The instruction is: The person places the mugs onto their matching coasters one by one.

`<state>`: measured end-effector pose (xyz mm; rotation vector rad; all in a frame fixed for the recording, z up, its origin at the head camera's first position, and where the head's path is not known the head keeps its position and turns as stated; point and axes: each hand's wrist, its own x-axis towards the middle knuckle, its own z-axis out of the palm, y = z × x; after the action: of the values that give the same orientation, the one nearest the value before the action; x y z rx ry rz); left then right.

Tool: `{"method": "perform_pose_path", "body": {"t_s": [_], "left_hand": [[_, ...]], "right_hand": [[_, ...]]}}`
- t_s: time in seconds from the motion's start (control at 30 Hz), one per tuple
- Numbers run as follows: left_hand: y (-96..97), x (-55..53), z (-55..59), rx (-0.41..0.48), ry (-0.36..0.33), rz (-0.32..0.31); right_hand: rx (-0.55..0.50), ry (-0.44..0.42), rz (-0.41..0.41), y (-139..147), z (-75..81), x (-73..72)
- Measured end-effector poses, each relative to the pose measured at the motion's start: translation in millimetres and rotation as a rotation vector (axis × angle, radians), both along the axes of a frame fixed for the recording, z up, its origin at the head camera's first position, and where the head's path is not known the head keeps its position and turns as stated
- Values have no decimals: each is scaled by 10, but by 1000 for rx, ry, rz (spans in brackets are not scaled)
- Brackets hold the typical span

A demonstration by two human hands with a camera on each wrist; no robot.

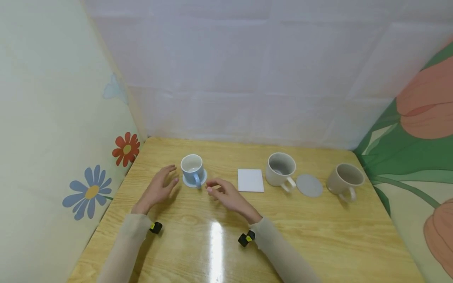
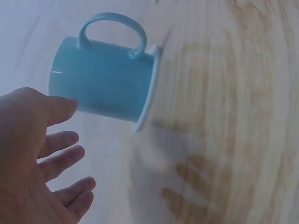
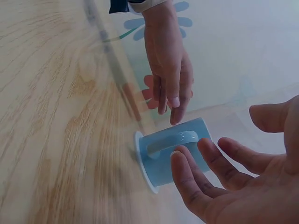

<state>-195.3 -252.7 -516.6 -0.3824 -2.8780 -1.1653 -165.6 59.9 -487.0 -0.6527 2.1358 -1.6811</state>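
A blue mug (image 1: 192, 169) with a white inside stands upright on a pale round coaster (image 1: 188, 182) at the left of the table. Its handle (image 2: 112, 17) points toward the front. My left hand (image 1: 160, 188) hovers just left of the mug, fingers spread and holding nothing. On the other side, my right hand (image 1: 228, 194) is near the handle with loosely bent fingers and nothing in its grasp. In the right wrist view, fingers of the right hand (image 3: 247, 182) overlap the blue mug (image 3: 175, 158).
Right of the hands lies a white square coaster (image 1: 250, 180). Beside it stands a white mug (image 1: 277, 173), then a grey round coaster (image 1: 309, 185) and a beige mug (image 1: 341, 181) near the table's right edge. A white backdrop (image 1: 240, 78) rises behind the table.
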Motion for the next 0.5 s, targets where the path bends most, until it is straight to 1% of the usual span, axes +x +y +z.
{"method": "perform_pose_path", "body": {"t_s": [0.13, 0.33, 0.5], "left_hand": [[23, 13, 54, -6, 30, -5], [72, 29, 129, -16, 91, -18], [133, 54, 202, -10, 109, -22]], "right_hand": [[0, 13, 12, 81, 40, 47], [20, 48, -20, 213, 130, 126], [24, 87, -33, 326, 153, 168]]}}
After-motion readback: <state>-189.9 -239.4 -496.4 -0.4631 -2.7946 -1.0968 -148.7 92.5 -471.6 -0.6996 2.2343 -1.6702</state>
